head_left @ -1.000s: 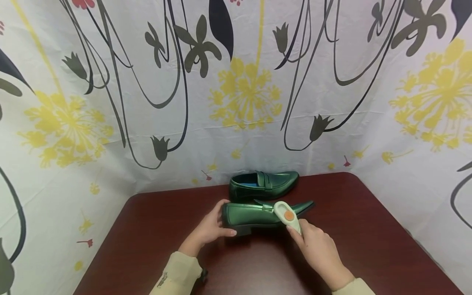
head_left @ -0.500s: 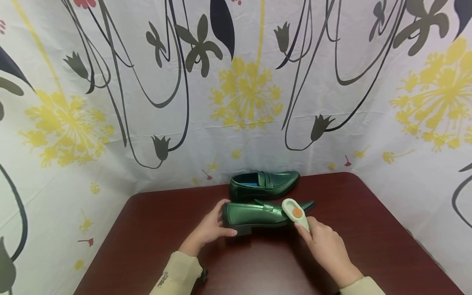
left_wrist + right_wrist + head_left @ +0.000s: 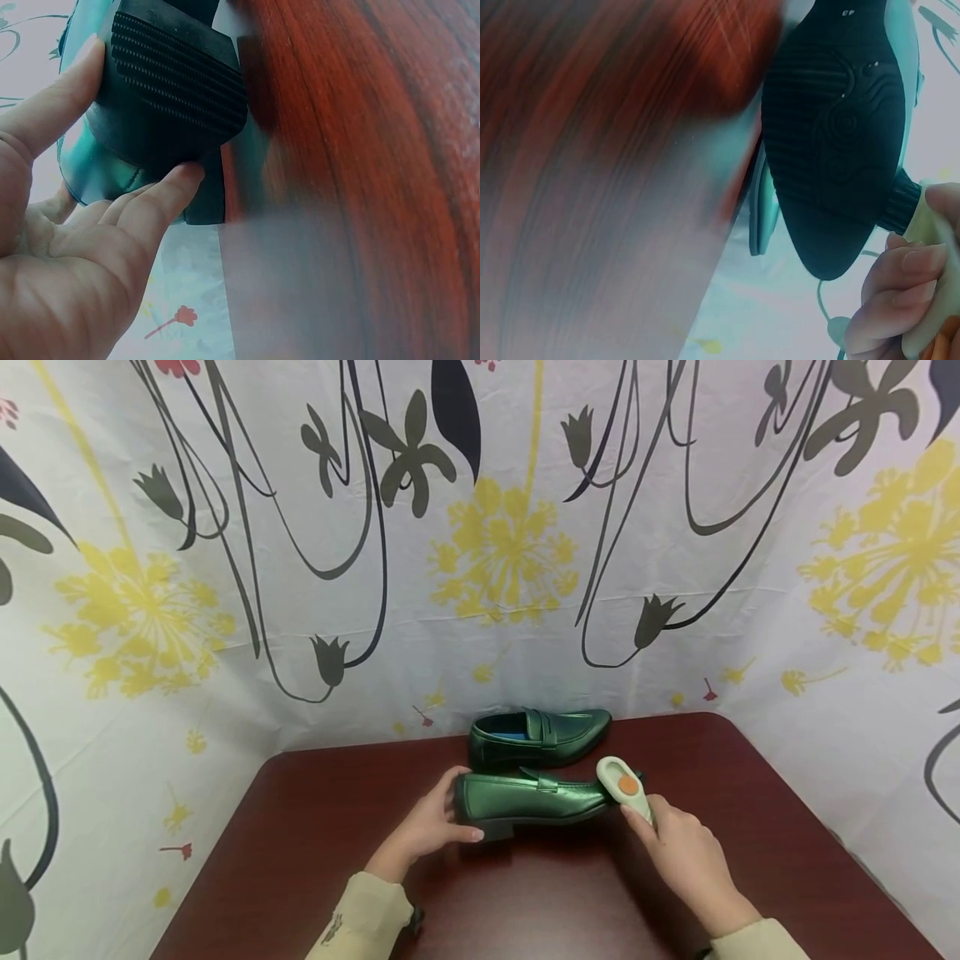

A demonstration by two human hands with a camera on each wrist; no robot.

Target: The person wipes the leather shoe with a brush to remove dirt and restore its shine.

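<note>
My left hand (image 3: 431, 818) grips a shiny green loafer (image 3: 525, 797) by its heel, thumb on the near side and fingers behind. In the left wrist view the ridged black heel (image 3: 180, 82) lies between thumb and fingers. My right hand (image 3: 686, 852) holds a pale green brush (image 3: 617, 777) with an orange spot by its handle, over the loafer's toe. Dark bristles (image 3: 900, 201) touch the toe's edge in the right wrist view, where the patterned black sole (image 3: 836, 127) shows. The loafer seems lifted a little off the table.
A second green loafer (image 3: 551, 739) with a blue insole stands behind the held one, near the table's back edge. The dark red wooden table (image 3: 315, 810) reaches toward me. A white cloth with printed flowers (image 3: 420, 602) hangs behind and at both sides.
My right hand has moved the brush to the right along the loafer, from beside the strap to the toe. The left hand and loafer stay nearly in place.
</note>
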